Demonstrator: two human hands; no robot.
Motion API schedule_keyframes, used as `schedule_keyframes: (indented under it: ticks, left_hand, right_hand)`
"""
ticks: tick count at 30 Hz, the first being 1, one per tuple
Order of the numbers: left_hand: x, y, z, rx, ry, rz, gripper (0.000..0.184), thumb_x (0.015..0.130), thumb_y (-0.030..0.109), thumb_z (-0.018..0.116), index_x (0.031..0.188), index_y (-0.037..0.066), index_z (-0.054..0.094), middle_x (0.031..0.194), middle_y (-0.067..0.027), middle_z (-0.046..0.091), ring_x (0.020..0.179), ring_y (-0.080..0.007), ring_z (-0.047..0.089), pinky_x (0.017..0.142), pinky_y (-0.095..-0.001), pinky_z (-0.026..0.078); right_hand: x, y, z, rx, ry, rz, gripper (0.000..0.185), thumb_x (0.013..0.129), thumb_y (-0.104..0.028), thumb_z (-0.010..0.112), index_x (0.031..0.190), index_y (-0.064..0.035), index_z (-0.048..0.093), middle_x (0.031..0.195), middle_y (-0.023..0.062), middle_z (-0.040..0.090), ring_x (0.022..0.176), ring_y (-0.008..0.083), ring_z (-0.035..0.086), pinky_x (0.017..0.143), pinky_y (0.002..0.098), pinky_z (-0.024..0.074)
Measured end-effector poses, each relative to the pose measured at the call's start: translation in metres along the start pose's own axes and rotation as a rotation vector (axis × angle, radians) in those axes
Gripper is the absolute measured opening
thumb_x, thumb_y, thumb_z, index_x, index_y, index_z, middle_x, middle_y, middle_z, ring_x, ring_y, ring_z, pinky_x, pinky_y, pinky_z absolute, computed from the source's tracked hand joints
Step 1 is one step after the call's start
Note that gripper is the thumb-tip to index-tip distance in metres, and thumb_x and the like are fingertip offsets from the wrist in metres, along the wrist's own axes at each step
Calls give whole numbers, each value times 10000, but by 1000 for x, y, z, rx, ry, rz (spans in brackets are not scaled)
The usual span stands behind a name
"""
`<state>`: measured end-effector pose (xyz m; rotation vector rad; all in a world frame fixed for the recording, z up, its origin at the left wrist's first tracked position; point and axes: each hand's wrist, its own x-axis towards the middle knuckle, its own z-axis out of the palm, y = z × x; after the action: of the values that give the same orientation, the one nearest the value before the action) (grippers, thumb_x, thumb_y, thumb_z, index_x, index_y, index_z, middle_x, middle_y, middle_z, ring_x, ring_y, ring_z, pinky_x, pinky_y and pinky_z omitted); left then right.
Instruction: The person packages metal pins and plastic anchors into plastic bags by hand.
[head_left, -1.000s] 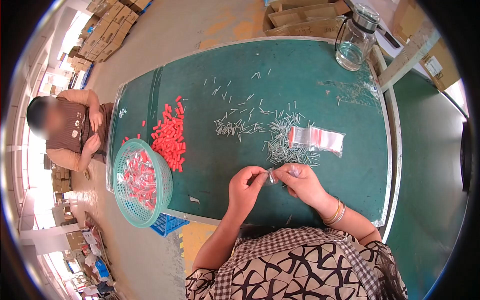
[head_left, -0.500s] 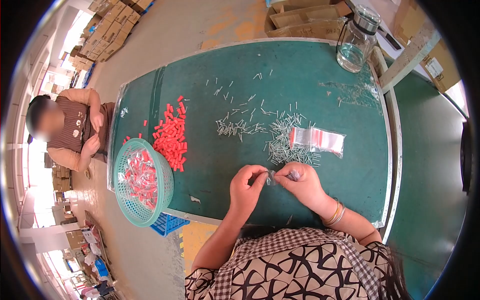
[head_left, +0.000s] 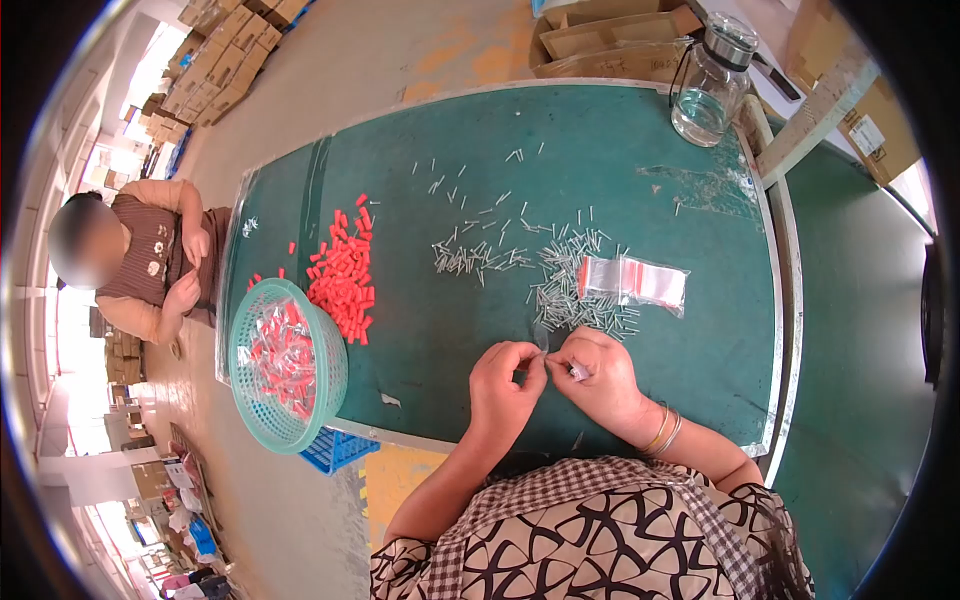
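Note:
My left hand (head_left: 507,388) and my right hand (head_left: 598,378) meet near the table's front edge, both pinching a small clear plastic bag (head_left: 541,336) between thumbs and fingers. Something whitish (head_left: 579,371) also shows in my right palm, too small to name. Just beyond my hands lies a pile of silver screws (head_left: 570,270), with a stack of clear zip bags (head_left: 650,282) on its right side. More screws (head_left: 480,257) are scattered to the left. A heap of red plugs (head_left: 343,270) lies farther left.
A green basket (head_left: 335,352) of bagged red pieces stands at the table's left edge, above a blue crate (head_left: 342,450). A glass bottle (head_left: 705,95) stands at the back right. Another person (head_left: 155,250) sits at the far left. Cardboard boxes (head_left: 610,45) are behind the table (head_left: 430,350).
My hands have come closer together and turned, with fingertips now nearly touching. The clear bag between them now points up and away from me.

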<state>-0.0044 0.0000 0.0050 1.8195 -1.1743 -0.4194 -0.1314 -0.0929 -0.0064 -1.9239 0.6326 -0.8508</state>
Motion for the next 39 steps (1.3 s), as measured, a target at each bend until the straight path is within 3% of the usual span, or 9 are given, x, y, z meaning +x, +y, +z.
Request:
schedule_keyframes:
  ticks: [7, 15, 18, 21, 25, 31, 32, 35, 39]
  left_hand:
    - [-2, -6, 3, -148, -4, -159, 35, 844, -29, 660, 878, -23, 658, 803, -35, 665, 711, -77, 595, 653, -234, 491]
    - [-5, -2, -2, -185, -57, -264, 48, 854, 10, 680, 895, -15, 674, 801, -20, 666, 695, -49, 573, 613, -223, 471]
    - [-2, 3, -2, -66, -47, -224, 91, 773, -3, 701, 838, -5, 638, 777, -86, 665, 691, -171, 644, 651, -288, 515]
    - [0, -6, 1, 137, 85, 45, 120, 716, -30, 682, 766, 22, 586, 720, -83, 617, 649, -219, 612, 604, -328, 498]
    - [0, -7, -1, 233, 97, 130, 134, 702, -44, 663, 750, 42, 572, 704, -87, 596, 637, -247, 595, 579, -352, 482]
    - [-8, -4, -9, 4, 54, -153, 69, 782, -2, 664, 841, -6, 629, 752, -76, 647, 658, -128, 622, 609, -267, 498]
    - [-8, -5, -11, -11, 52, -183, 66, 782, -3, 664, 839, -4, 630, 750, -68, 647, 657, -118, 616, 608, -264, 496]
    - [-11, -6, -20, -100, -17, -270, 60, 791, -5, 657, 844, -5, 631, 744, -51, 644, 657, -92, 599, 609, -254, 491]
    - [-16, -2, -24, -134, -101, -298, 50, 815, -1, 642, 862, -13, 630, 740, -40, 642, 659, -71, 586, 613, -241, 484]
  right_hand:
    - [2, -2, -3, 68, -28, 147, 112, 703, -16, 711, 732, -51, 608, 723, 95, 568, 689, 302, 597, 596, 398, 478]
    - [1, 0, 0, -30, -31, -37, 151, 681, 8, 723, 722, -50, 590, 704, 92, 556, 624, 291, 579, 545, 379, 471]
    - [2, 1, 1, -21, -39, -49, 154, 676, 6, 716, 723, -58, 584, 702, 93, 545, 611, 302, 577, 532, 391, 473]
    - [-1, -3, 2, -39, -18, 0, 158, 675, 5, 718, 720, -62, 583, 698, 94, 541, 607, 303, 580, 530, 394, 477]
    - [-3, 0, 3, -106, 18, -94, 171, 679, -2, 729, 711, -65, 573, 702, 94, 537, 595, 301, 577, 527, 403, 480]
    - [0, -7, 1, -142, -43, -205, 197, 688, -51, 767, 822, -88, 628, 826, 82, 613, 645, 281, 630, 549, 377, 522]
    - [-1, -7, -1, -189, -93, -209, 330, 674, -95, 795, 974, -115, 659, 975, 71, 652, 682, 266, 654, 575, 352, 542]
    - [4, -22, -9, -271, -236, -230, 446, 658, -128, 813, 1076, -133, 657, 1095, 57, 653, 708, 253, 664, 597, 346, 549]
    - [2, -17, -4, -248, -272, -280, 471, 653, -156, 819, 1096, -129, 663, 1149, 49, 648, 743, 244, 672, 630, 346, 552]
